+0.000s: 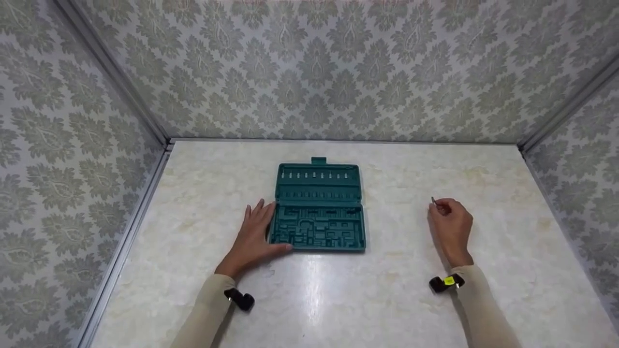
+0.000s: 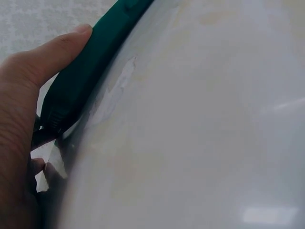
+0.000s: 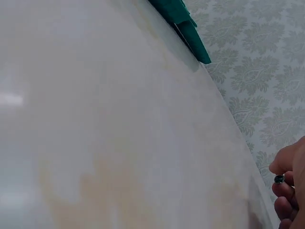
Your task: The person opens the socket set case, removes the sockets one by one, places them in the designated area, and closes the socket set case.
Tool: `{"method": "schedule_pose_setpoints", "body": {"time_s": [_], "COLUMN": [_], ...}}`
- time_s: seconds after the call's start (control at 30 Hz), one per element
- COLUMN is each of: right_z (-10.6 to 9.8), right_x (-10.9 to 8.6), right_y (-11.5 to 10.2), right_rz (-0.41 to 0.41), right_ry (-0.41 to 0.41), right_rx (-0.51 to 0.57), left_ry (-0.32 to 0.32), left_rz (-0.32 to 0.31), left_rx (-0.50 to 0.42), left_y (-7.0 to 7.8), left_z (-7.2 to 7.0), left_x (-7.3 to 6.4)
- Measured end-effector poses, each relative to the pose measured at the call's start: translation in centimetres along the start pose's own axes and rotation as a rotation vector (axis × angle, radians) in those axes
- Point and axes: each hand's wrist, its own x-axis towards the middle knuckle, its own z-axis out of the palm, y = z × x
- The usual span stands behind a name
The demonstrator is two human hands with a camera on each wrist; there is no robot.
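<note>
A green plastic tool case (image 1: 316,205) lies unfolded on the table, its lid half toward the back wall. Small silver bits (image 1: 314,175) stand in a row in the lid; the front half shows moulded recesses. My left hand (image 1: 254,237) rests at the case's left side, fingers extended, thumb along the front edge. In the left wrist view, the thumb (image 2: 59,52) touches the case's edge. Well to the right of the case, my right hand (image 1: 450,224) pinches a small, slim metal piece (image 1: 434,200). Its round end with a dark centre faces the right wrist camera.
The pale marbled table (image 1: 396,299) reaches back to a patterned wall (image 1: 316,72). Similar side walls with metal frame strips (image 1: 121,241) stand left and right. Dark wrist devices (image 1: 239,299) sit on both sleeves.
</note>
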Motion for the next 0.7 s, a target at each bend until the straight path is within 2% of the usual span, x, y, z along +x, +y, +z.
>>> {"method": "schedule_pose_setpoints", "body": {"time_s": [0.17,0.33,0.57,0.7], "right_z": [-0.2,-0.21,-0.05,0.11], "right_x": [-0.51,-0.6,-0.19,0.12], "right_y": [0.76,1.08,0.99,0.87], "right_rz": [0.043,0.042,0.058,0.085], "right_ry": [-0.021,-0.019,-0.014,-0.022], "right_rx": [-0.052,-0.086,-0.074,-0.07], "left_ry": [0.005,0.0,-0.007,-0.037], "left_rz": [-0.006,-0.025,-0.043,-0.059], "left_rx": [-0.009,-0.011,-0.021,-0.028], "left_y": [-0.1,-0.03,0.28,0.53], "left_z": [0.31,0.39,0.01,-0.31], "left_x": [-0.35,-0.67,-0.5,-0.28]}}
